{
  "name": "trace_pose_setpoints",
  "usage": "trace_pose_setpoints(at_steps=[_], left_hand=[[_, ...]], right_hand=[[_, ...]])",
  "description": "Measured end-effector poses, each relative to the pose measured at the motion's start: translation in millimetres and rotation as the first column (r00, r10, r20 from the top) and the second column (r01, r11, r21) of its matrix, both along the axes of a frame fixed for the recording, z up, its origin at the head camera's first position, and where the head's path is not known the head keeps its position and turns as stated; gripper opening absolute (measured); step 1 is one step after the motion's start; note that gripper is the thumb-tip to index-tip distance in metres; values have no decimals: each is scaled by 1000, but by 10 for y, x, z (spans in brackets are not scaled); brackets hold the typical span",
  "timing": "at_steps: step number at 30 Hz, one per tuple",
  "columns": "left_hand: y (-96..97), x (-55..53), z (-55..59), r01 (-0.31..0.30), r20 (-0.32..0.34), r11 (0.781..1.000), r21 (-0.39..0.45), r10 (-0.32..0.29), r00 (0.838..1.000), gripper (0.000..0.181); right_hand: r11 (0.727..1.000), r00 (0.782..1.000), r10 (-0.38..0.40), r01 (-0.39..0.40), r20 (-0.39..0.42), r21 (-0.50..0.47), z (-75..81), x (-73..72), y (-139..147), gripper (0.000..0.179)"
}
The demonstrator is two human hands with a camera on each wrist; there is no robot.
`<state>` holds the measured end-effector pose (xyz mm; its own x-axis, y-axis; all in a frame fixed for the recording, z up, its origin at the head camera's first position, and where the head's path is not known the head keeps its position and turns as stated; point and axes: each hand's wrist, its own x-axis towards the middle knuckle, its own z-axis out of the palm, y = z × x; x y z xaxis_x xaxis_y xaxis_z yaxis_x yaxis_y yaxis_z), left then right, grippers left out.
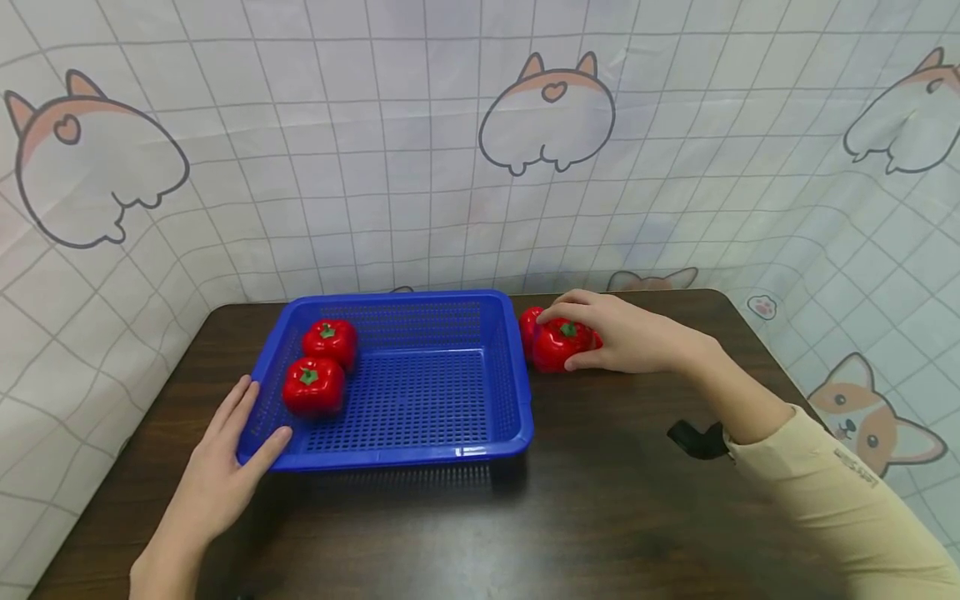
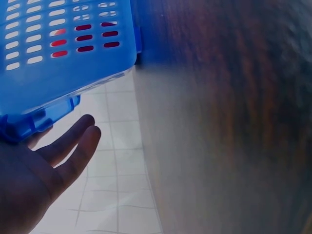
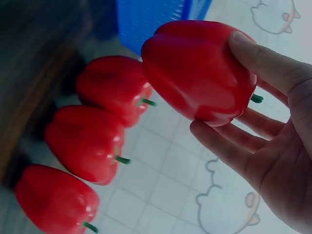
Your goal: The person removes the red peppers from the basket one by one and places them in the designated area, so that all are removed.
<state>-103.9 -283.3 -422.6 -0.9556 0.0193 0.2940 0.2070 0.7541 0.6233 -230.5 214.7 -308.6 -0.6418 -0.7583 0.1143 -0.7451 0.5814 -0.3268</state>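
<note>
Between the thumb and fingers of my right hand is a red bell pepper with a green stem, lifted beside the basket's right wall. Three more red bell peppers, a near one, a middle one and an end one, stand in a row on the table in the right wrist view; the head view hides most of them. My left hand rests at the front left corner of a blue plastic basket, fingers extended along its rim. Inside, at the left, sit a rear pepper and a front pepper.
Under everything is a dark wood-grain table. A black object lies on it near the right sleeve. White gridded cloth with cartoon dogs rises behind the table and at both sides.
</note>
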Motion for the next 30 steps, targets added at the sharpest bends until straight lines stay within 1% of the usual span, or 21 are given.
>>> trace_pose_setpoints(at_steps=[4, 11, 22, 30], left_hand=[[-4, 3, 12, -2, 4, 1000, -1, 2, 1000, 77], [-3, 14, 9, -2, 14, 1000, 3, 2, 1000, 78], [4, 9, 30, -7, 17, 1000, -2, 7, 1000, 78], [1, 13, 31, -6, 23, 1000, -9, 6, 1000, 78]], right_hand=[[1000, 1000, -5, 5, 19, 10, -108, -31, -1, 56], [999, 996, -32, 29, 80, 31, -297, -70, -14, 57], [997, 992, -63, 59, 107, 43, -533, -131, -6, 63], [998, 994, -59, 56, 92, 32, -666, -171, -21, 63]])
